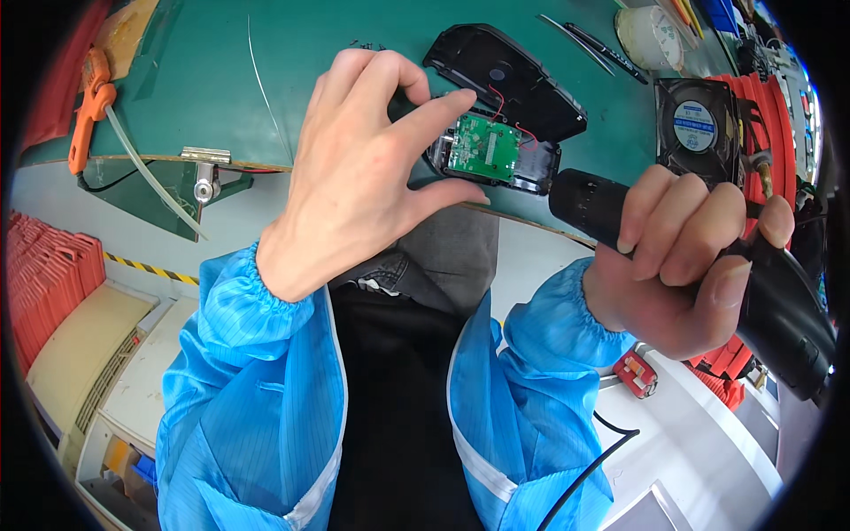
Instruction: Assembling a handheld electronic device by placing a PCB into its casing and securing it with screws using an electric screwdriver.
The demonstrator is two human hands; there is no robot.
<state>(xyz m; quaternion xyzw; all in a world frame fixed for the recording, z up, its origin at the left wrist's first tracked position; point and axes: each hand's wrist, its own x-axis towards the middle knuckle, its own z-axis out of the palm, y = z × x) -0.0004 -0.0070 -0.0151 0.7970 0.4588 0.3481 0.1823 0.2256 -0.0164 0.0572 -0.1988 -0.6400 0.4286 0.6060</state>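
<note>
My left hand [363, 159] reaches over the bench edge, thumb and index finger spread apart around a green circuit board [485, 146]. The board sits in a black plastic housing half [536, 168]. I cannot tell whether the fingertips touch the housing. Red wires run from the board to a larger black cover [509, 75] lying behind it. In my right hand [691, 257] is a black electric screwdriver [584, 202], with my fingers wrapped round its body. Its marked collar points left toward the housing; no bit shows. Small dark screws [367, 45] lie beyond my left hand.
Green mat [212, 62] covers the bench. At left are an orange glue gun [91, 111] and a metal clamp [205, 168] on the edge. Pens [589, 44], a white tape roll [649, 37], a black fan [695, 124] and red bins [770, 115] stand right. A black cable [593, 465] hangs below.
</note>
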